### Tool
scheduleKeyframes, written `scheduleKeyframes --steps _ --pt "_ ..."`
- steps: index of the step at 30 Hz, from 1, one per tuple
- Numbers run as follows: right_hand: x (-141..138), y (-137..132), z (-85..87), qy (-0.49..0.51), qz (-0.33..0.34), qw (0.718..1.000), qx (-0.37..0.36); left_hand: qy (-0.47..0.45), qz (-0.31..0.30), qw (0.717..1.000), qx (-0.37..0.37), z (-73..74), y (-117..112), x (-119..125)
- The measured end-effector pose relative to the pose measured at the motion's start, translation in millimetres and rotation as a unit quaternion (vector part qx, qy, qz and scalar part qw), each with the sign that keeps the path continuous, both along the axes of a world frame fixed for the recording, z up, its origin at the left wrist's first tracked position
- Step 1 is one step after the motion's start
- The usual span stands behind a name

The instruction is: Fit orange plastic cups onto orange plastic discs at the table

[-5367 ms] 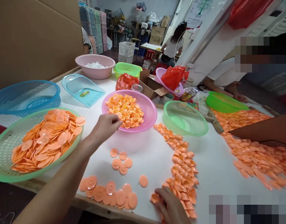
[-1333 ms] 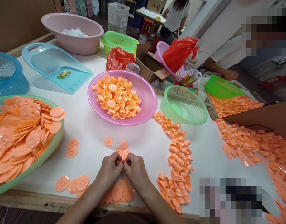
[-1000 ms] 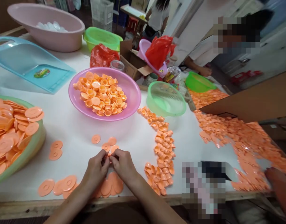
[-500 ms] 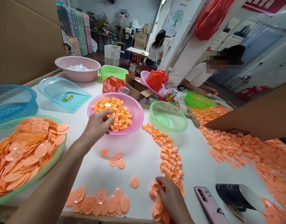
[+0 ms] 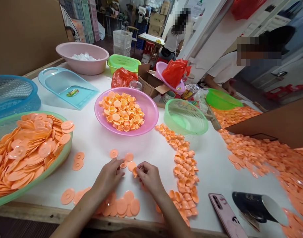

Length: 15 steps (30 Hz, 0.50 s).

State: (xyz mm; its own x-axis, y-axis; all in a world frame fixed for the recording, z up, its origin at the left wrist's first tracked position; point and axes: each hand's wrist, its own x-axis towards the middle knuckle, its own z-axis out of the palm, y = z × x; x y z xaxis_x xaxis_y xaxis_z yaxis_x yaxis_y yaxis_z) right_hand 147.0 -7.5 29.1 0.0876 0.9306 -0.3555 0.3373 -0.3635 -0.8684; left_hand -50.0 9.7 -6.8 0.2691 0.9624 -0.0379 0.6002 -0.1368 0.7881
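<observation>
Over the white table, my left hand (image 5: 112, 173) is curled, thumb and index finger at the edge of a flat orange toy saucer (image 5: 124, 163). My right hand (image 5: 150, 177) pinches a small orange toy cup (image 5: 135, 172) close by. Other loose saucers (image 5: 129, 157) lie around the fingertips, and an overlapping row of saucers (image 5: 121, 206) runs along the front edge, partly behind my forearms. To the right, a band of toy cups (image 5: 183, 172) stretches away from me. A pink bowl (image 5: 151, 120) beyond my hands holds a heap of orange cup pieces.
A green basket (image 5: 64, 158) heaped with saucers stands at left, near a blue basket (image 5: 15, 99) and blue scoop (image 5: 69, 87). Behind the cups is a green basket (image 5: 186, 115). A phone (image 5: 225, 215) and dark mug (image 5: 255, 205) lie at right. A co-worker (image 5: 223, 69) sits beyond.
My left hand has come back from the pink bowl to the loose saucers. My right hand has moved left from the cups, now with one cup. The view has shifted slightly.
</observation>
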Motion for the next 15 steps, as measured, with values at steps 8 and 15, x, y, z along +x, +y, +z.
scheduleKeyframes --steps 8,15 --pt "-31 25 -11.5 -0.01 0.001 1.0 -0.029 0.057 0.022 0.998 -0.021 0.9 -4 9" --pt "-53 32 -19.1 -0.115 0.073 0.989 0.061 -0.06 0.015 0.992 -0.109 8.5 2 0"
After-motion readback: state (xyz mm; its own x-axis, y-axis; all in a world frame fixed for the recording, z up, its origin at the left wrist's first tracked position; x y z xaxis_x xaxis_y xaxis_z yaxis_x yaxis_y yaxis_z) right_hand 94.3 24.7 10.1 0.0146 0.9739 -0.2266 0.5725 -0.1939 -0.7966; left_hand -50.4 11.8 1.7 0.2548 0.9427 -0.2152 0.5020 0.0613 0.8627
